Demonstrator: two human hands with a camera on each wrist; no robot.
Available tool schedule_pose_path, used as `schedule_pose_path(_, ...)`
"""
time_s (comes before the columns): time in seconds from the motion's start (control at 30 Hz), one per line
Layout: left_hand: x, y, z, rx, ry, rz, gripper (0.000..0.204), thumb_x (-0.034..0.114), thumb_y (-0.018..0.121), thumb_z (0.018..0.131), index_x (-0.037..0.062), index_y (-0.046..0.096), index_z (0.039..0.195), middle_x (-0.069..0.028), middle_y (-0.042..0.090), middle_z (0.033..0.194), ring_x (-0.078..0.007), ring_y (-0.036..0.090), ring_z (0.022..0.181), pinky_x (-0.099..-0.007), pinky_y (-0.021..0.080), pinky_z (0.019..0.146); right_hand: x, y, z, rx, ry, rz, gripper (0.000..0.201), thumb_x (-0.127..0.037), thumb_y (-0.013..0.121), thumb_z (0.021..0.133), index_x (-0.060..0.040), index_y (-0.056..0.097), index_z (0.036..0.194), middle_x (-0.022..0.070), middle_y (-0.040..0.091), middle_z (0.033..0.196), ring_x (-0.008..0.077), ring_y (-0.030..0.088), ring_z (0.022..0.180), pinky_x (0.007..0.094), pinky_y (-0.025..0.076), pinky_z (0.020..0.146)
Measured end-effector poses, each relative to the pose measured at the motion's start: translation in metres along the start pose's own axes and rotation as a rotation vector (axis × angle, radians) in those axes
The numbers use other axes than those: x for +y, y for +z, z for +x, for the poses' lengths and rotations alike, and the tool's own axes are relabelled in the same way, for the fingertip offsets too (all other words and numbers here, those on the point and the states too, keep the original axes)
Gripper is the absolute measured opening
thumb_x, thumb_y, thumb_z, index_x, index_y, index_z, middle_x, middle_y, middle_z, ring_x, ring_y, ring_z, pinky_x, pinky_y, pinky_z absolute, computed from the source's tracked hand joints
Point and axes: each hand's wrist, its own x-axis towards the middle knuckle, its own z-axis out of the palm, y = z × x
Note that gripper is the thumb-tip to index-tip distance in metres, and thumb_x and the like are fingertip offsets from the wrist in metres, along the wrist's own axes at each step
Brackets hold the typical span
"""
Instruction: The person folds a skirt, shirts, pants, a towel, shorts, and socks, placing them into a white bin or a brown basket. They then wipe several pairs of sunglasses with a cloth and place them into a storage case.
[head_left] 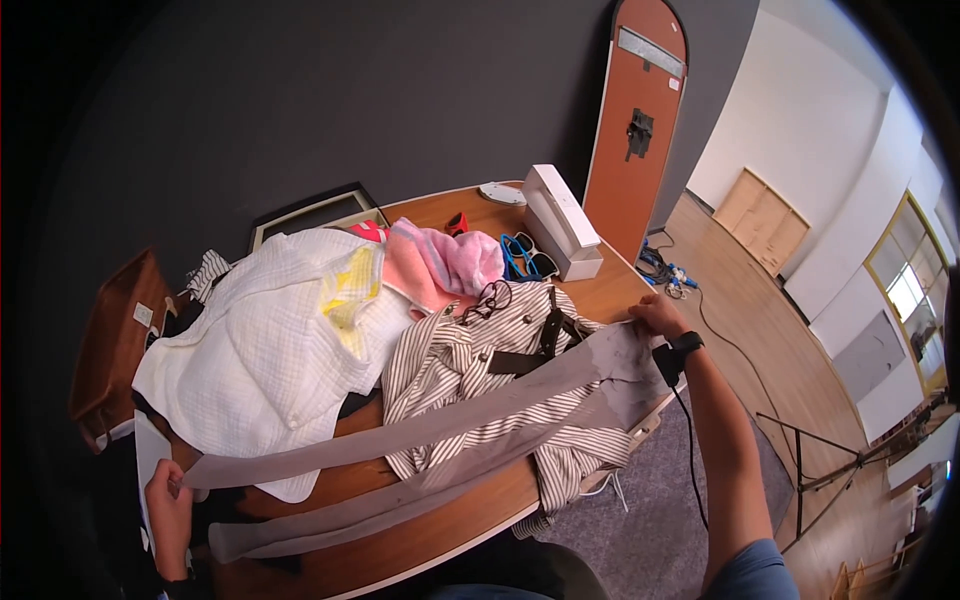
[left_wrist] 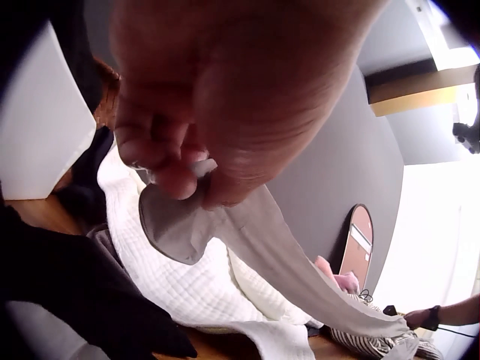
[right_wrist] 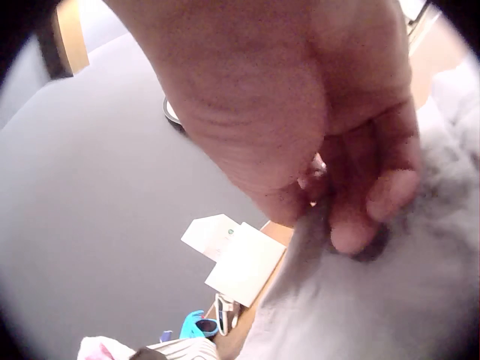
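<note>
A pair of long grey tights (head_left: 410, 425) is stretched across the front of the table. My left hand (head_left: 168, 512) pinches the end of one leg between thumb and fingers; the left wrist view shows the rounded grey end (left_wrist: 174, 229) hanging just below the fingertips. At the other side, my right hand (head_left: 662, 316) grips the waist end, and its curled fingers press into the grey cloth (right_wrist: 322, 307) in the right wrist view. The second leg (head_left: 370, 515) trails lower, its end loose near the left hand. Beneath the tights lies a striped shirt (head_left: 440, 370) with a black belt (head_left: 515, 362).
A white blanket (head_left: 250, 340) covers the left of the wooden table (head_left: 420, 210), beside a pink towel (head_left: 470, 262). Behind are sunglasses (head_left: 542, 264) and a white box (head_left: 565, 225). A brown basket (head_left: 110, 340) stands at left. A cable (head_left: 690, 440) hangs from the right wrist.
</note>
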Motion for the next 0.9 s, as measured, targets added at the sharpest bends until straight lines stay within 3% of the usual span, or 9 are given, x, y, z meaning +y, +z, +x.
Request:
schedule_pose_path(0.13,-0.021,-0.007,-0.015,0.089,-0.093,-0.009,0.023,-0.015,0.055,0.075,0.0026,0.043,0.085,-0.0054,0.040,0.073,-0.0120,0.041,0.066,-0.0271,0.038,0.060,-0.005,-0.027,-0.027,0.163,-0.132,0.259,0.015,-0.017,0.062,0.088,-0.0072,0.057,0.077,0.0036,0.060,0.067,0.0103,0.055,0.050,0.0235,0.043,0.045)
schedule_pose_path(0.17,-0.017,-0.013,-0.021,0.102,-0.067,0.002,0.019,-0.012,0.056,0.074,-0.0002,0.050,0.088,-0.0093,0.046,0.076,-0.0201,0.051,0.071,-0.0318,0.044,0.068,-0.006,-0.037,-0.040,0.182,-0.214,0.375,0.016,-0.015,0.061,0.088,-0.0088,0.055,0.074,0.0033,0.059,0.066,0.0100,0.054,0.049,0.0234,0.043,0.045)
schedule_pose_path(0.27,-0.054,-0.016,-0.044,0.253,0.071,0.126,0.014,-0.008,0.054,0.085,0.0007,0.045,0.091,-0.0072,0.043,0.080,-0.0152,0.045,0.072,-0.0273,0.040,0.068,0.010,-0.050,-0.075,0.217,-0.337,0.578,0.021,-0.010,0.058,0.088,-0.0113,0.049,0.068,0.0007,0.055,0.063,0.0093,0.053,0.049,0.0230,0.043,0.045)
schedule_pose_path(0.4,-0.025,-0.004,-0.083,-0.053,-0.037,0.228,0.019,-0.012,0.056,0.077,-0.0016,0.044,0.088,-0.0147,0.043,0.079,-0.0238,0.048,0.072,-0.0297,0.041,0.069,0.065,-0.033,-0.098,0.022,-0.118,0.172,0.016,-0.005,0.060,0.083,-0.0103,0.050,0.072,-0.0011,0.052,0.062,0.0084,0.051,0.051,0.0242,0.042,0.047)
schedule_pose_path(0.43,-0.024,0.001,-0.087,-0.031,0.108,0.305,0.021,-0.014,0.056,0.072,-0.0022,0.044,0.085,-0.0184,0.044,0.080,-0.0294,0.048,0.070,-0.0320,0.041,0.066,0.066,-0.026,-0.101,0.061,-0.106,0.232,0.017,-0.004,0.061,0.082,-0.0104,0.049,0.072,-0.0028,0.051,0.063,0.0073,0.051,0.053,0.0232,0.042,0.049)
schedule_pose_path(0.57,-0.013,0.000,-0.092,0.013,0.087,0.231,0.022,-0.014,0.057,0.071,-0.0021,0.044,0.085,-0.0186,0.046,0.079,-0.0317,0.049,0.071,-0.0339,0.041,0.065,0.059,-0.018,-0.098,-0.017,-0.062,0.250,0.014,-0.011,0.065,0.085,-0.0100,0.052,0.079,-0.0039,0.052,0.067,0.0053,0.050,0.056,0.0211,0.040,0.050)
schedule_pose_path(0.67,-0.008,-0.009,-0.096,-0.070,-0.096,0.193,0.023,-0.013,0.057,0.069,-0.0020,0.045,0.085,-0.0185,0.046,0.080,-0.0341,0.049,0.072,-0.0346,0.042,0.067,0.037,-0.014,-0.101,0.041,0.040,0.167,0.015,-0.017,0.068,0.086,-0.0096,0.055,0.088,-0.0013,0.056,0.070,0.0071,0.055,0.060,0.0212,0.043,0.051)
schedule_pose_path(0.87,-0.002,-0.013,-0.105,-0.300,0.088,0.220,0.023,-0.011,0.056,0.067,-0.0024,0.056,0.088,-0.0185,0.054,0.086,-0.0369,0.056,0.085,-0.0388,0.046,0.075,0.042,-0.019,-0.095,0.045,0.115,0.004,0.036,-0.035,0.067,0.088,-0.0140,0.057,0.116,0.0004,0.058,0.078,0.0091,0.054,0.061,0.0216,0.044,0.050)
schedule_pose_path(0.9,-0.041,-0.007,-0.107,-0.251,0.277,0.249,0.025,-0.006,0.059,0.072,-0.0028,0.059,0.096,-0.0163,0.057,0.086,-0.0327,0.059,0.086,-0.0396,0.048,0.079,0.059,-0.030,-0.087,0.012,0.123,0.138,0.034,-0.040,0.060,0.092,-0.0160,0.056,0.116,-0.0020,0.054,0.074,0.0074,0.052,0.058,0.0214,0.043,0.049)
